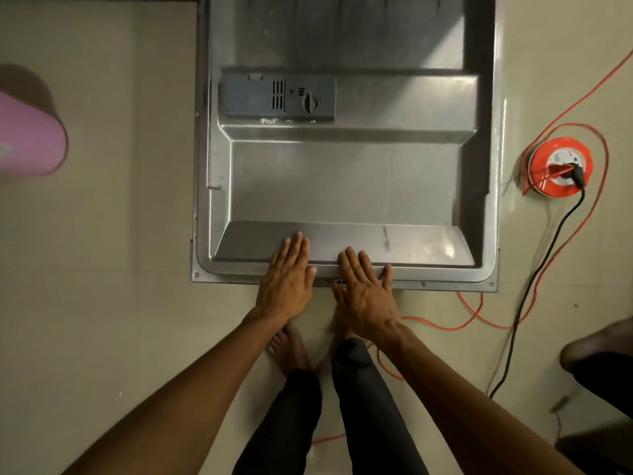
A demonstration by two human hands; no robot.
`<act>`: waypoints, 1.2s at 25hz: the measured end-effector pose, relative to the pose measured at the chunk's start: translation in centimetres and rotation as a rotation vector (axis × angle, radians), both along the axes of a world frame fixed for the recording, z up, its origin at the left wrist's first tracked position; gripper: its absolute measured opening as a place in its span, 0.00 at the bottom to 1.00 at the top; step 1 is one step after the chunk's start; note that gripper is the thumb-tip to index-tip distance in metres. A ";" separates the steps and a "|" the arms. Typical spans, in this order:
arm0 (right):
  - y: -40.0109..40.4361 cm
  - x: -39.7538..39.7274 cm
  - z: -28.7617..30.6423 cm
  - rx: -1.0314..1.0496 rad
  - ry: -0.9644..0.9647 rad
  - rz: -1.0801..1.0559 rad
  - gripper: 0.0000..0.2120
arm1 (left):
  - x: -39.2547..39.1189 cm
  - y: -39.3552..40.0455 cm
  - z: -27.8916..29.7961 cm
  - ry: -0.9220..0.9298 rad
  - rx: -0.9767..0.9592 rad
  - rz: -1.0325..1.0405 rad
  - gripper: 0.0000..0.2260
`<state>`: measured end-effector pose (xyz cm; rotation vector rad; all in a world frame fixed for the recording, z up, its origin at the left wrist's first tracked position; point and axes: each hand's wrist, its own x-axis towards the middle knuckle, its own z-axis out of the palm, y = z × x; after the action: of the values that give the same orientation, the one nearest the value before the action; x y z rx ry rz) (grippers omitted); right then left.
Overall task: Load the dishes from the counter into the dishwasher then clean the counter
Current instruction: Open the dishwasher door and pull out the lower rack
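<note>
The dishwasher door (pixel 346 180) lies fully open below me, its steel inner face up, with a grey detergent compartment (pixel 277 97) near the top left. My left hand (pixel 287 279) lies flat with straight fingers on the door's near edge. My right hand (pixel 364 289) lies flat beside it, fingers spread, over the latch at the same edge. Neither hand holds anything. No dishes or racks are in view.
An orange cable reel (pixel 560 168) with a black plug sits on the floor right of the door, its orange cord (pixel 479 320) looping across the tiles near my bare feet. A pink object (pixel 30 135) stands at the left. Another person's foot (pixel 596 344) is at the right edge.
</note>
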<state>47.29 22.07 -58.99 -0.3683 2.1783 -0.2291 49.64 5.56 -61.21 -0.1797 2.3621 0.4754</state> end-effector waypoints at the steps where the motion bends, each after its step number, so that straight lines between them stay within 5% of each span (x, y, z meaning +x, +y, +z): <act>1: 0.0 0.0 -0.5 0.002 -0.005 0.003 0.29 | 0.0 0.0 -0.5 -0.004 0.002 0.003 0.27; 10: 0.3 -1.1 -0.6 -0.013 -0.073 0.018 0.30 | -0.7 -0.4 -0.2 -0.051 0.040 0.039 0.26; 19: 2.1 -3.0 3.3 0.032 -0.180 -0.082 0.29 | -1.0 1.2 6.0 -0.163 0.089 0.142 0.25; 30: 0.2 -15.1 11.7 -0.075 0.068 -0.115 0.29 | -12.3 0.8 14.0 0.036 0.100 0.118 0.25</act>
<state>32.23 22.25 -47.29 -0.2966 2.2655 -0.3679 37.34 6.32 -47.16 -0.2665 2.3650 0.6571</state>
